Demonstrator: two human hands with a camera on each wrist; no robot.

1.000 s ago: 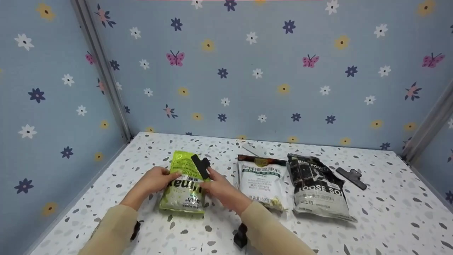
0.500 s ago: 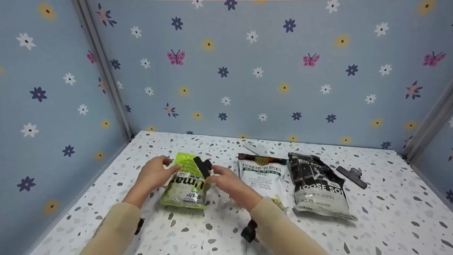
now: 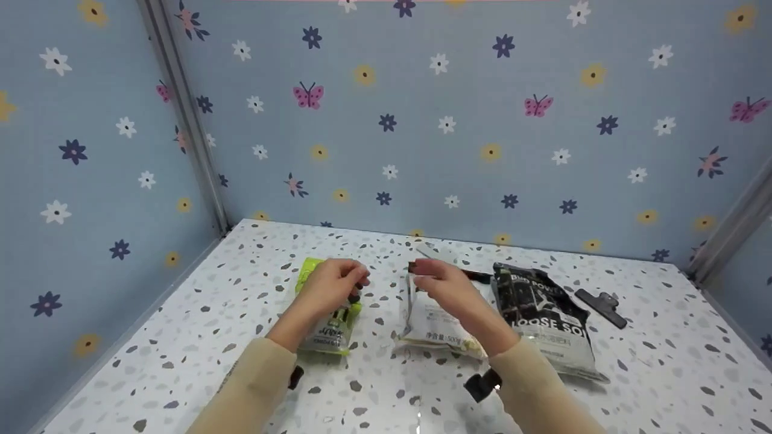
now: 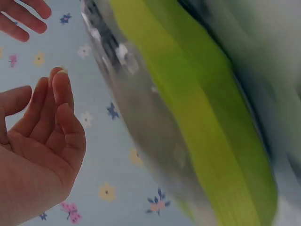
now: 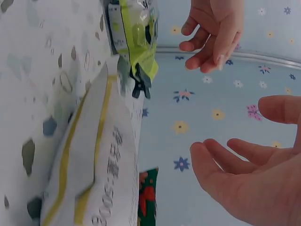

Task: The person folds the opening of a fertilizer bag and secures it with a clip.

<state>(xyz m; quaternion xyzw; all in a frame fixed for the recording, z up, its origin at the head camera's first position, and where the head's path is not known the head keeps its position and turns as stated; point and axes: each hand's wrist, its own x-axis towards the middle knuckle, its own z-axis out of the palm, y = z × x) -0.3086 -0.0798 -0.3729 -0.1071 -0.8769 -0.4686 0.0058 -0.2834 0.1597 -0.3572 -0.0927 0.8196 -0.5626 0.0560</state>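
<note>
In the head view my left hand (image 3: 329, 283) is above the green bag (image 3: 332, 340), hiding much of it. Its fingers are loosely bent with nothing between them, as the left wrist view shows. A black clip (image 5: 140, 84) sits at the edge of the green bag in the right wrist view; only a bit of it shows beside my left fingers in the head view. My right hand (image 3: 452, 292) hovers over the white fertilizer bag (image 3: 434, 328), fingers relaxed and apart from the thumb, holding nothing.
To the right lies a black and grey bag (image 3: 543, 319) marked LOOSE SOI, with another black clip (image 3: 602, 307) beside it. Behind the white bag a pale flat strip (image 3: 431, 252) rests on the speckled table (image 3: 386, 392). Flowered walls (image 3: 386, 150) enclose the back and sides.
My right hand has let go of the black clip and moved right, over the white bag. My left hand has moved right, from beside the green bag to above it.
</note>
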